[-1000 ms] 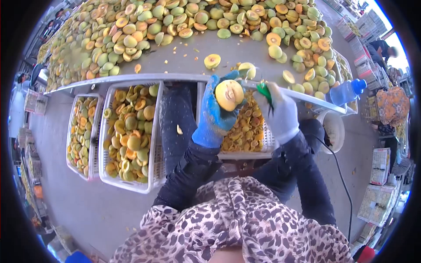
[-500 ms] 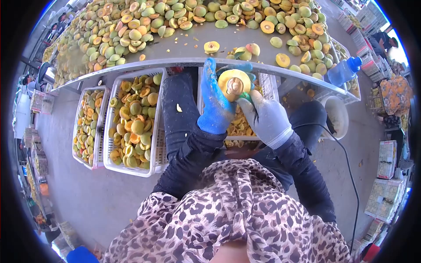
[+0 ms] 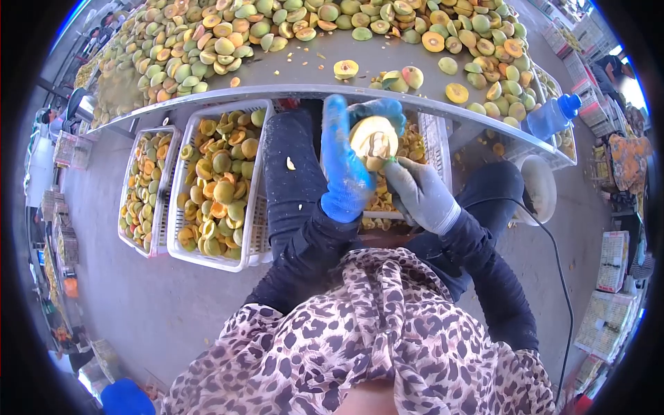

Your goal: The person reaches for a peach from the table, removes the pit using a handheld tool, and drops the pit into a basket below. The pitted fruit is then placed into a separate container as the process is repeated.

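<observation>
My left hand [image 3: 344, 162], in a blue glove, grips a halved stone fruit [image 3: 374, 140], its yellow cut face and brown stone turned up. My right hand [image 3: 423, 190], in a grey glove, is closed at the fruit's lower right edge. A bit of green [image 3: 391, 160] shows at its fingertips, perhaps the handle of a small tool; the rest is hidden. Under both hands, a white crate [image 3: 434, 142] holds yellow scraps. Just beyond them on the metal table [image 3: 290, 63] lie a fruit half [image 3: 346, 69] and a red-blushed fruit [image 3: 412, 77].
Heaped halved fruit [image 3: 207, 41] covers the far part of the table. On the left floor stand two crates of fruit halves, a larger crate [image 3: 254, 207] and a narrower crate [image 3: 163, 190]. To the right are a blue bottle [image 3: 550, 117], a white bucket [image 3: 543, 187] and a black cable [image 3: 564, 290].
The view has shifted a little, so the surroundings sit slightly to the right. My right hand has moved slightly lower against the fruit; my left hand still grips it.
</observation>
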`<state>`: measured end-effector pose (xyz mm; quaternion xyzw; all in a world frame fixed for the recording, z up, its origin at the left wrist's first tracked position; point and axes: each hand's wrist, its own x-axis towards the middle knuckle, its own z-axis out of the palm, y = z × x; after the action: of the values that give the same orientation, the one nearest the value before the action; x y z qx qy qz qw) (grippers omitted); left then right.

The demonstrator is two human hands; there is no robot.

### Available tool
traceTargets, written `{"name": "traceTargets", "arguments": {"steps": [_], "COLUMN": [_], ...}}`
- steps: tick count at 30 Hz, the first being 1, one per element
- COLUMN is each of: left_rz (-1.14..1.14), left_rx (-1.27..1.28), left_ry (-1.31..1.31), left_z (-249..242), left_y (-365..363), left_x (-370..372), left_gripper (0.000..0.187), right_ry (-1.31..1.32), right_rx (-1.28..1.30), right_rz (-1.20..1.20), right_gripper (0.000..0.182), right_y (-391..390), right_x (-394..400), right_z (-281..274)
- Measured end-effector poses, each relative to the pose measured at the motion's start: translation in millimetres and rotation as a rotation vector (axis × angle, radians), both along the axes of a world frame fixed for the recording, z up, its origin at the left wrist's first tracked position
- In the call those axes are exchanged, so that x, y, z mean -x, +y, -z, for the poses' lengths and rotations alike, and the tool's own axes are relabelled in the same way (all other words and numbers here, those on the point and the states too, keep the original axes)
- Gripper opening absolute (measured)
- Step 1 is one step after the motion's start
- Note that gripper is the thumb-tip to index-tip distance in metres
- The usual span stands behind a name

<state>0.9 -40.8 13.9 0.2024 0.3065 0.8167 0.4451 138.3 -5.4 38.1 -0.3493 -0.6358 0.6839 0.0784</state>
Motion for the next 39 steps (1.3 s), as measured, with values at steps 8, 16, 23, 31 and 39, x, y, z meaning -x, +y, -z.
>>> {"name": "traceTargets", "arguments": {"steps": [8, 16, 23, 31, 39], "left_rz": [0.355, -0.013, 0.212, 0.098, -0.054], "left_rx": [-0.177, -0.231, -0.055, 0.160, 0.131], "left_ry": [0.205, 0.852, -0.148, 0.083, -0.285], "left_z": [-5.3, -15.5, -9.5, 20.6, 47.2], "left_y": [14.1, 15.5, 22.1, 37.2, 36.1], "left_x": [21.0, 10.2, -15.8, -10.4, 22.2], "left_gripper": [0.051, 0.053, 0.046, 0.044, 0.034], "right_ry": [0.097, 0.133, 0.401, 0.620, -0.273], "right_rx": [0.093, 0.633, 1.086, 1.128, -1.301], "right_rz": [-0.219, -0.116, -0.251, -0.182, 0.324], "right_gripper": [0.048, 0.050, 0.052, 0.055, 0.037], "right_y": [13.8, 6.2, 17.7, 10.1, 59.6], "right_x": [-7.6, -21.2, -19.7, -33.3, -15.1], "right_z": [-28.5, -30.3, 7.8, 30.8, 54.1]}}
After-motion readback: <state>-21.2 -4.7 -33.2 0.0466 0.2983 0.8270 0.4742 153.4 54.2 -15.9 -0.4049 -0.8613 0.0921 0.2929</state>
